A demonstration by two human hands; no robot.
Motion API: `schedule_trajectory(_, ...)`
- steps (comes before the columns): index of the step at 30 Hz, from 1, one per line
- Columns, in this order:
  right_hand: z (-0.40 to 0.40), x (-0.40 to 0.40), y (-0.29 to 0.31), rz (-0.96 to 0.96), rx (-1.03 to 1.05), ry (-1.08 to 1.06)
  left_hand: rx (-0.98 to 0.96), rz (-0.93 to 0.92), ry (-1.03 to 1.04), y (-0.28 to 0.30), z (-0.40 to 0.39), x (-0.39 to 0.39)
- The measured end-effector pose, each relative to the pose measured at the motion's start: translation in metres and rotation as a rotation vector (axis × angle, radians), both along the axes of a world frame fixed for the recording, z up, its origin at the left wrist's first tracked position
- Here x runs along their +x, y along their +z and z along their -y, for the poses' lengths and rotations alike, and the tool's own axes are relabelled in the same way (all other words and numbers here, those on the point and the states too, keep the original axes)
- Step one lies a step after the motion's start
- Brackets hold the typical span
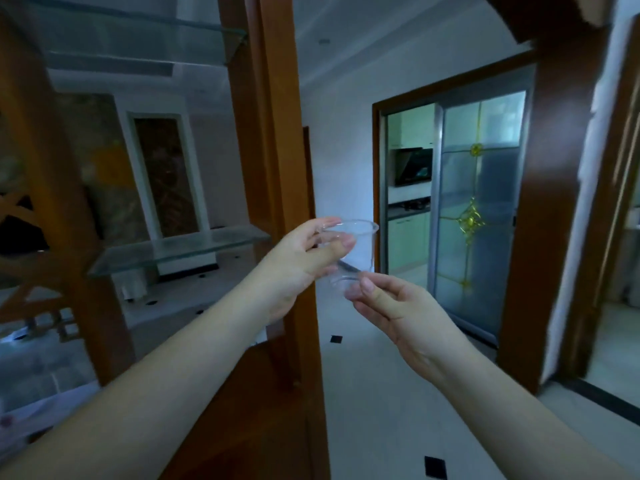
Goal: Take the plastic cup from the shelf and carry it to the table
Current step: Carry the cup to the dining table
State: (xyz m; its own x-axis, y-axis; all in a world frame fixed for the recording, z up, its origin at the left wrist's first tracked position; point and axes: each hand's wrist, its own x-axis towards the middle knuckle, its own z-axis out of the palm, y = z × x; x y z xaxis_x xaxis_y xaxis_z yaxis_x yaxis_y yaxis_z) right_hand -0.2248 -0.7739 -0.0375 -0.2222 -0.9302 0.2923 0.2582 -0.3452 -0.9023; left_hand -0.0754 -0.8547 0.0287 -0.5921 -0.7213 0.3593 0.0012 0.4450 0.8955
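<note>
A clear plastic cup [360, 249] is held upright in the air, to the right of the glass shelf [180, 252] and past the wooden post. My left hand [301, 263] grips its upper wall, thumb in front and fingers at the rim. My right hand [394, 306] pinches the cup's base from below with thumb and fingertips. Both forearms reach in from the bottom of the view. No table is in view.
A wooden post [277, 150] of the shelf unit stands just left of the cup. A second glass shelf [138, 36] sits higher up. Ahead lie a tiled floor [381, 393] and a sliding glass door [479, 209] with a kitchen behind it. A wooden pillar [550, 202] stands at right.
</note>
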Motion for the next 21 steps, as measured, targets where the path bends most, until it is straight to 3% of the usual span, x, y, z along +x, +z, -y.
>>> schedule_trajectory(11,-0.099,-0.071,-0.046,-0.041,0.153,-0.304,0.135,0.001,-0.278,-0.051,-0.058,-0.096)
schedule_trajectory(21,-0.168,-0.076,-0.068,-0.085,0.262,-0.566,0.128,0.036,-0.546,-0.077,-0.096,-0.136)
